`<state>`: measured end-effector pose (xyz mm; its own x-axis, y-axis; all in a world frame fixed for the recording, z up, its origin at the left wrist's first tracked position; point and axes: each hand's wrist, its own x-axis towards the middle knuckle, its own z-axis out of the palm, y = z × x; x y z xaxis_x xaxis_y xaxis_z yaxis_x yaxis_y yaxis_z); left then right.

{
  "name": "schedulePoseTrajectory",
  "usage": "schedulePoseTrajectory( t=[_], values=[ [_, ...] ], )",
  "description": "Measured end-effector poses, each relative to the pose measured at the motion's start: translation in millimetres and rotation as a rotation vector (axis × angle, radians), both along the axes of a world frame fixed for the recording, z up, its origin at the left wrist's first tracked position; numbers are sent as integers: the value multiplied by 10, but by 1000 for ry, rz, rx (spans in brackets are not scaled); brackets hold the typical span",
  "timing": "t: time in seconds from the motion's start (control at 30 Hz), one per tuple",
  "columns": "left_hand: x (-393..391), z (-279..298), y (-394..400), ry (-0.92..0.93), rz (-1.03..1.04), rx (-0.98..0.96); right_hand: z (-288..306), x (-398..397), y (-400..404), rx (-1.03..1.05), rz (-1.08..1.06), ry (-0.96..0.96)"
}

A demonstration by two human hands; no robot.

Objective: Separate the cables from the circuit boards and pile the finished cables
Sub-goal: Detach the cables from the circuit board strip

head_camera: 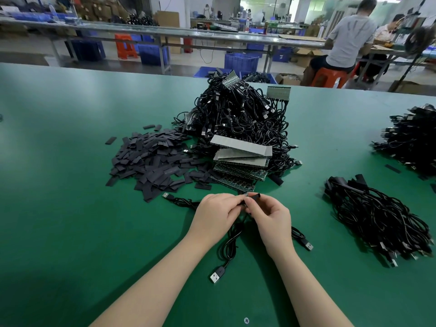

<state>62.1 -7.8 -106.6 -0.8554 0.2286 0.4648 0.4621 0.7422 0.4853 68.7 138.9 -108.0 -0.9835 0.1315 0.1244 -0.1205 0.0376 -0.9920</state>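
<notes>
Cables and circuit boards: we count three black cable heaps on the green table [70,232].

We pinch one cable end [253,197] between both hands, left hand [218,215] and right hand [271,220] pressed together just before the board stack [240,159]; its USB plug [217,275] trails between our forearms. Tangled pile [238,114] sits ahead, finished pile [377,220] right, third heap [412,138] beyond, one sleeve heap [151,159] left.

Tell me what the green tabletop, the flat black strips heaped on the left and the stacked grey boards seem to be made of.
Green tabletop: likely a rubber or vinyl mat; smooth, with soft window glare.
Flat black strips: probably flattened heat-shrink sleeving or thin plastic; matte, uniformly cut, lying limp.
Stacked grey boards: apparently circuit-board laminate; rigid thin sheets, dull grey faces, green patterned edges.
</notes>
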Motion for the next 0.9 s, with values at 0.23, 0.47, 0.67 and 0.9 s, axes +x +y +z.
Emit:
schedulePoseTrajectory(
  t=[0.23,0.47,0.67,0.9],
  values=[
    [3,1,0,33,0,28,3,4,-2,3,20,12],
    [11,2,-2,57,-4,50,3,9,-12,58,29,32],
    [15,-6,6,92,9,41,5,13,-6,54,32,12],
    [17,-4,4,156,4,29,-2,-5,-3,67,51,2]
  ],
)
